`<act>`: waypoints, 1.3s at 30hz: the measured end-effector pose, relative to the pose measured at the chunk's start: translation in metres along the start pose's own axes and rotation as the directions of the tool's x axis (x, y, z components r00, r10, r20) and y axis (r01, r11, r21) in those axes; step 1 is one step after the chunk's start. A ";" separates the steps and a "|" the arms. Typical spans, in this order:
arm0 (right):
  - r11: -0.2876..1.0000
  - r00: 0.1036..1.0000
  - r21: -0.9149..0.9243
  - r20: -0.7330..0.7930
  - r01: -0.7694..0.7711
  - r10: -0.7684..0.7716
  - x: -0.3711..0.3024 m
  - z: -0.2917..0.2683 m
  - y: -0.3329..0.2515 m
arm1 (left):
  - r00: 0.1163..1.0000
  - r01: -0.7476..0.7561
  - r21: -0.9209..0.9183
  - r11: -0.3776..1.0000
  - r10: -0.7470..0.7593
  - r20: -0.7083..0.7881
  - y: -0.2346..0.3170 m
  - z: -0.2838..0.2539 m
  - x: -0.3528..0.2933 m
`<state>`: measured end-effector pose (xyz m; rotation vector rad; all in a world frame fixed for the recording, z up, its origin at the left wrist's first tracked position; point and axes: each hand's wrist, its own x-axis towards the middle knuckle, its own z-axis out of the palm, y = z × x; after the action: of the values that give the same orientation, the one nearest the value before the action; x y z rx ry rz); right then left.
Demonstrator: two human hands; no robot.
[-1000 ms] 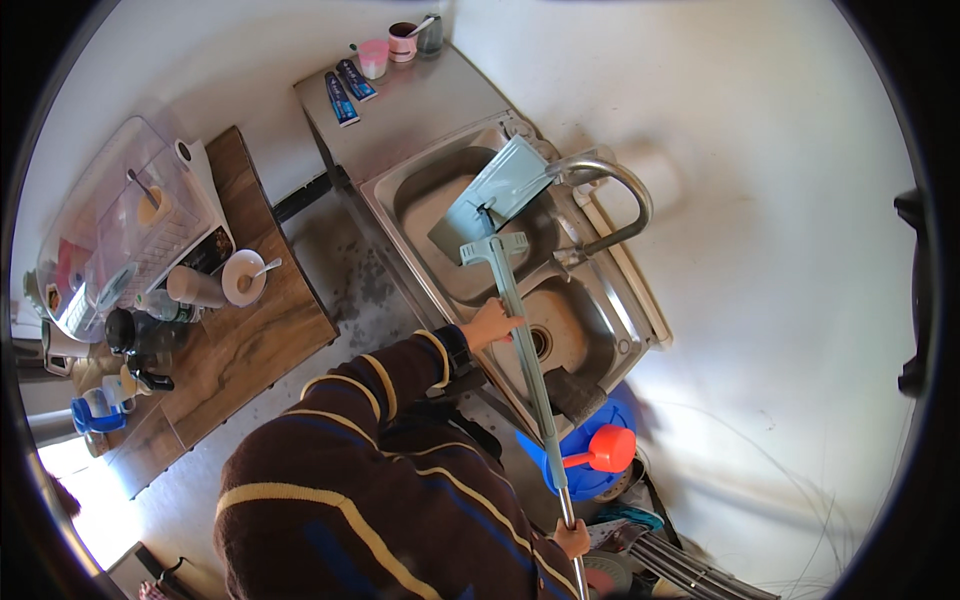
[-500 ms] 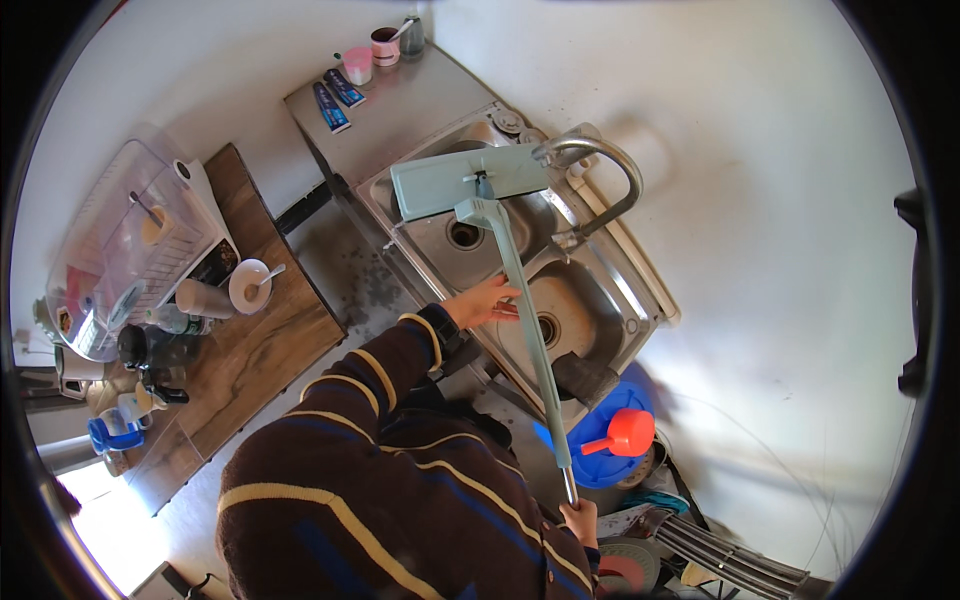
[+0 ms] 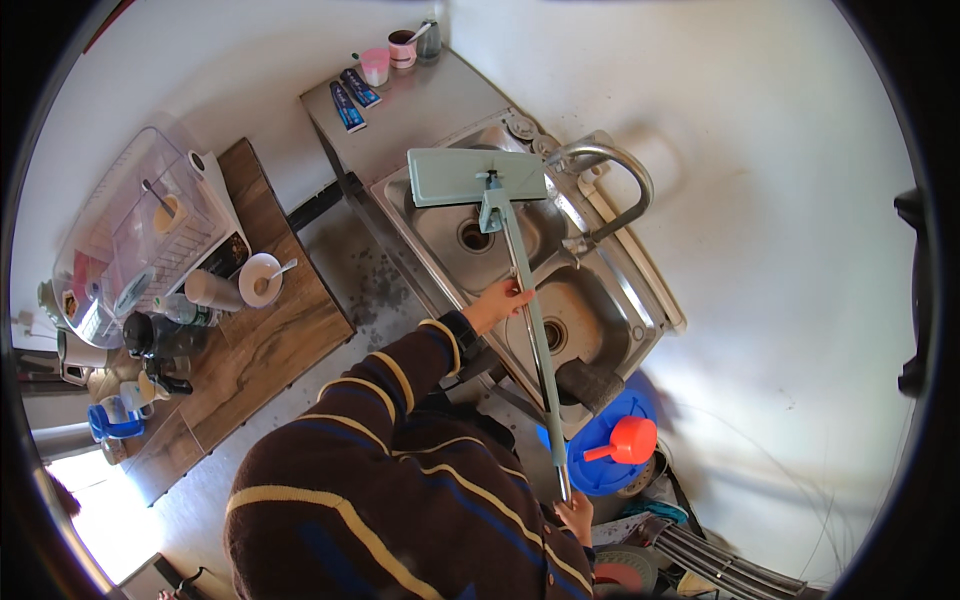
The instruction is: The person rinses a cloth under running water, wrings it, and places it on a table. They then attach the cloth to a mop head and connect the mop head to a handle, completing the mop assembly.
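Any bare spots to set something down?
Metal counter, between the toothpaste tubes and sink; wooden table, between the white bowl and its near edge. Crowded: the table's left side, around the clear plastic rack; the sink, crossed by the flat mop.

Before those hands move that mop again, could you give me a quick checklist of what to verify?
1. Left hand on the pole: ok, fingers bent around it partway along.
2. Right hand on the pole: ok, fingers closed around the metal part lower down.
3. Mop head over the sink: ok, above the upper basin as pictured.
4. Mop head free of the tap: cannot tell; one end appears close to its base.
5. Sink edge beside the pole clear: not ok, a dark object lies there.
6. Pole apart from the red dipper: ok, a gap shows.
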<state>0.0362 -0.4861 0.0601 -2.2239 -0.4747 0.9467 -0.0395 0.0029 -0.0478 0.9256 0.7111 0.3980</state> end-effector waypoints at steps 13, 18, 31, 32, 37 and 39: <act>0.925 0.974 -0.338 -0.081 0.171 -0.210 -0.014 -0.006 -0.028 | 0.984 0.040 0.078 0.996 -0.026 -0.174 0.062 0.004 -0.045; 0.912 0.995 -0.398 0.019 0.100 -0.100 -0.005 -0.004 -0.025 | 0.994 0.089 -0.044 0.995 -0.092 -0.060 0.060 -0.004 -0.042; 0.813 0.972 -0.570 -0.101 0.120 -0.214 0.019 0.005 0.023 | 0.999 0.041 -0.072 0.997 -0.043 -0.028 0.057 -0.005 -0.060; 0.832 0.969 -0.530 -0.075 0.160 -0.234 0.021 0.006 0.025 | 0.999 0.034 -0.076 0.997 -0.035 -0.015 0.058 -0.006 -0.061; 0.911 0.992 -0.397 0.097 0.111 -0.079 0.026 0.000 0.031 | 0.999 0.040 -0.092 0.995 -0.037 0.038 0.063 -0.015 -0.067; 0.940 0.988 -0.340 0.140 -0.006 0.057 0.029 -0.001 0.032 | 0.998 0.050 -0.094 0.994 -0.046 0.044 0.063 -0.019 -0.068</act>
<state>0.0586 -0.4935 0.0247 -2.4825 -0.7196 1.1225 -0.1020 0.0081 0.0232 0.8232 0.6699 0.3659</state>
